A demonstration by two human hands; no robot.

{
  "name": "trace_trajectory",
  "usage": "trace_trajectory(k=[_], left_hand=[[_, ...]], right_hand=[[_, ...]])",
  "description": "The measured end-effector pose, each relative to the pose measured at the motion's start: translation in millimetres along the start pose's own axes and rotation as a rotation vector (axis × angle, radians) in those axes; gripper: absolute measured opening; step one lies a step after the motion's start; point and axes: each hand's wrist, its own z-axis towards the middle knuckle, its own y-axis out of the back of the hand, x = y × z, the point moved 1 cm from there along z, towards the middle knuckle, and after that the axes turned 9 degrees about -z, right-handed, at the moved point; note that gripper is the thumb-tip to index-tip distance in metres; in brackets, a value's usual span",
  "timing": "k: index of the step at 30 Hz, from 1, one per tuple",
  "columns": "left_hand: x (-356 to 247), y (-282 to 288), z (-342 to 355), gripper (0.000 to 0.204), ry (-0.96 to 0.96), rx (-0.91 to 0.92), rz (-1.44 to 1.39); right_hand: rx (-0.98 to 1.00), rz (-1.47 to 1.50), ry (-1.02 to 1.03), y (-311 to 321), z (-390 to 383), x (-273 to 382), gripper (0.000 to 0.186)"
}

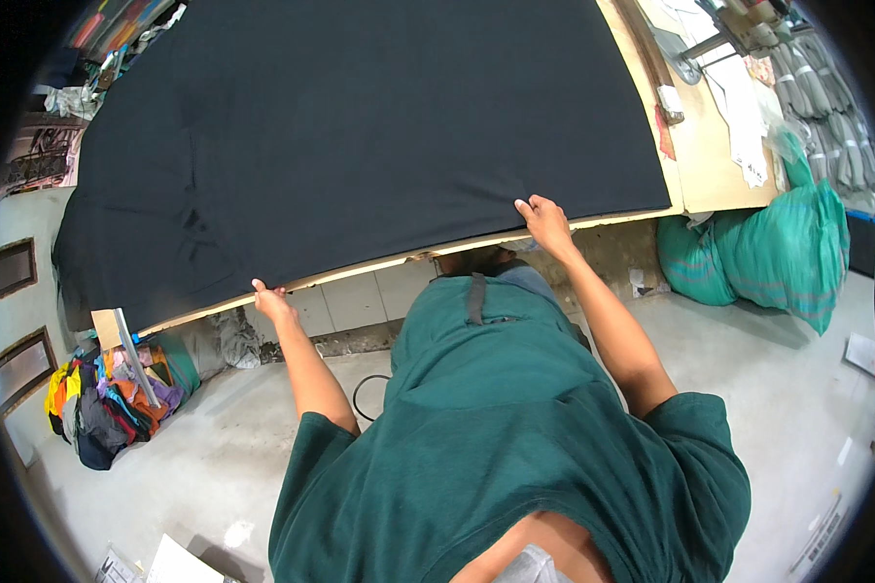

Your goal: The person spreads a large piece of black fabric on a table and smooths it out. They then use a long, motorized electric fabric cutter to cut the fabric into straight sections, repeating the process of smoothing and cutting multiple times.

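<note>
Head view: black cloth [389, 126] lies up-frame of both hands, long near edge rising rightward; right hand [547, 223] pinches it right of centre; left hand [274, 300] touches it left of centre, grip unclear.

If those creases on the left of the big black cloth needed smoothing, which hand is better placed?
Probably the left hand: it is at the front edge of the wide black fabric sheet, nearer the creases. The right hand is at the same edge but farther from them.
</note>
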Motion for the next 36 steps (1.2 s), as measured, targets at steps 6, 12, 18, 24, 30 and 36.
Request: trace_trajectory(k=[6,12,18,24,30,36], left_hand=[[2.3,6.5,8.9,0.042,0.008,-0.027,0.061],[0.7,8.4,16.5,0.043,0.076,-0.048,0.117],[8.7,17.7,30.1,0.041,0.116,0.042,0.137],[9.3,21.6,32.1,0.038,0.142,0.128,0.174],[1.5,22.6,32.2,0.036,0.121,0.173,0.183],[-7.2,25.5,41.7,0.035,0.125,0.17,0.234]], right_hand=[[-0.027,-0.019,0.002,-3.4,2.8,-3.5,0.049],[-0.037,-0.051,0.026,-6.7,-2.3,-3.2,0.046],[-0.032,-0.114,0.064,-8.5,-7.3,-2.0,0.04],[0.022,-0.114,0.103,-6.0,-2.3,-11.9,0.036],[0.048,-0.022,0.168,22.9,-14.6,-3.2,0.034],[-0.021,0.149,0.22,43.6,-34.7,2.5,0.033]])
